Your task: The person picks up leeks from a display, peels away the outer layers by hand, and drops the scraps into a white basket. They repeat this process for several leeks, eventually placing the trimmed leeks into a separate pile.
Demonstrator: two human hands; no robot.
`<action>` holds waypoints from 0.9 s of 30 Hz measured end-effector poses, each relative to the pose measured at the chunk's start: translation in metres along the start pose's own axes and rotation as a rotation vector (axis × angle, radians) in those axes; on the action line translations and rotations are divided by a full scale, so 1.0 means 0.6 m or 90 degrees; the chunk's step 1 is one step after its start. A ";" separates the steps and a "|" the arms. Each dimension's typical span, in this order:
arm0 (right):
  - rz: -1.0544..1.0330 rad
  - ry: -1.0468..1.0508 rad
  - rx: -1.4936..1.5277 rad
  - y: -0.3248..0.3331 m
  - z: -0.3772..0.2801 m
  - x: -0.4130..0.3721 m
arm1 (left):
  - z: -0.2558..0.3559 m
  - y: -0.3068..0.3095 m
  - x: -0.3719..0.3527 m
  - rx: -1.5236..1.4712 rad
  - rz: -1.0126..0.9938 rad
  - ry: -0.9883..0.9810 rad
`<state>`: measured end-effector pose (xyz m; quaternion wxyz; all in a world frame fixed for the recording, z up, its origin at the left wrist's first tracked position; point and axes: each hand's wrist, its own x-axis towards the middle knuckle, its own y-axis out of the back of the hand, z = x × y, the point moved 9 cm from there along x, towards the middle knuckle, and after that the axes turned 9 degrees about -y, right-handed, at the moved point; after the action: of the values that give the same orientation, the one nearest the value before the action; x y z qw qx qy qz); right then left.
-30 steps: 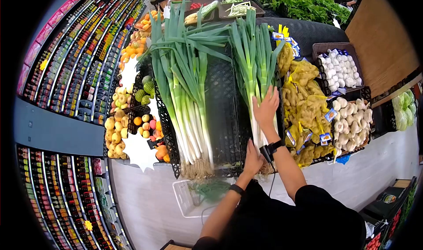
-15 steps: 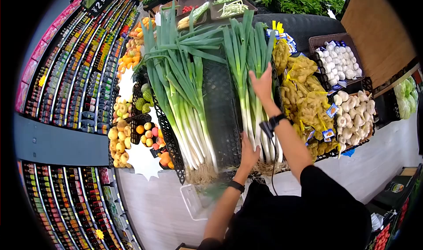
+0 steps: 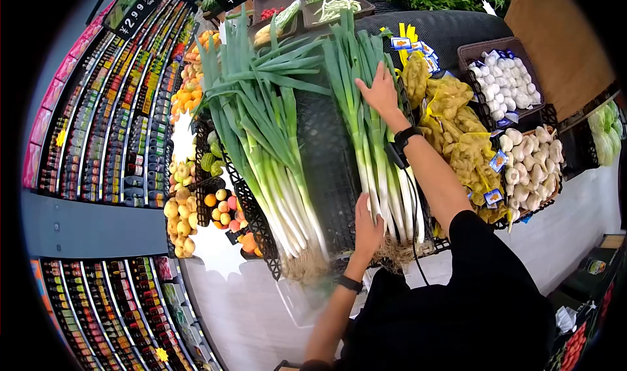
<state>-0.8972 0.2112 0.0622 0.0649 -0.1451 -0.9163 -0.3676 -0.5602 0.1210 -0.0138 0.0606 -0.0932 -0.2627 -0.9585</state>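
Note:
The right-hand bunch of leeks (image 3: pixel 363 136) lies lengthwise on the black display, green leaves pointing away and roots toward me. Against its green leaves rests my right hand (image 3: pixel 381 98), fingers spread. My left hand (image 3: pixel 368 232) touches the left side of the white stalks near the roots, its fingers extended and thumb apart. Neither hand is wrapped around a stalk. To the left lies a larger bunch of leeks (image 3: pixel 274 149) with several leaves bent across to the right. A dark strip of the display (image 3: pixel 321 149) separates the two bunches.
Right of the leeks are yellow net bags of ginger-like roots (image 3: pixel 450 136), loose garlic bulbs (image 3: pixel 532 165) and a brown crate (image 3: pixel 465 57) of white bulbs. Fruit (image 3: pixel 225 208) sits at the left. A pale translucent bin (image 3: pixel 294 309) stands below the display. A cable (image 3: pixel 416 253) hangs past my right arm.
My right hand has slid a little farther up the leaves, away from me. The left hand stays by the stalk bases. The view has shifted slightly.

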 end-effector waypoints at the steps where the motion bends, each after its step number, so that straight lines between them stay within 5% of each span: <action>1: -0.035 -0.016 -0.022 -0.013 0.008 0.003 | 0.005 0.016 0.006 -0.076 0.043 0.013; 4: -0.074 -0.024 -0.036 -0.035 0.010 0.004 | 0.009 0.067 0.022 -0.014 0.051 0.038; 7: -0.084 -0.031 -0.057 -0.020 0.011 -0.002 | -0.014 0.173 0.049 0.185 0.213 -0.080; 8: -0.081 -0.035 -0.034 -0.021 0.013 -0.011 | -0.014 0.209 0.063 0.251 0.162 0.040; 11: -0.072 -0.016 0.016 -0.014 0.015 -0.028 | -0.129 0.267 0.052 0.556 0.164 0.146; 19: -0.043 0.028 -0.087 -0.017 0.019 -0.019 | -0.128 0.313 0.056 0.563 0.215 0.177; 22: -0.023 0.036 0.054 -0.001 -0.013 0.022 | -0.116 0.308 0.077 0.557 0.200 0.153; 27: -0.036 0.001 0.027 -0.004 -0.088 0.129 | -0.064 0.274 0.131 0.450 0.187 0.056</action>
<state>-0.9706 0.1896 0.1161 0.0585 -0.1176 -0.9276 -0.3498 -0.6154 -0.0443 0.0512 0.2369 -0.0623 -0.5579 -0.7929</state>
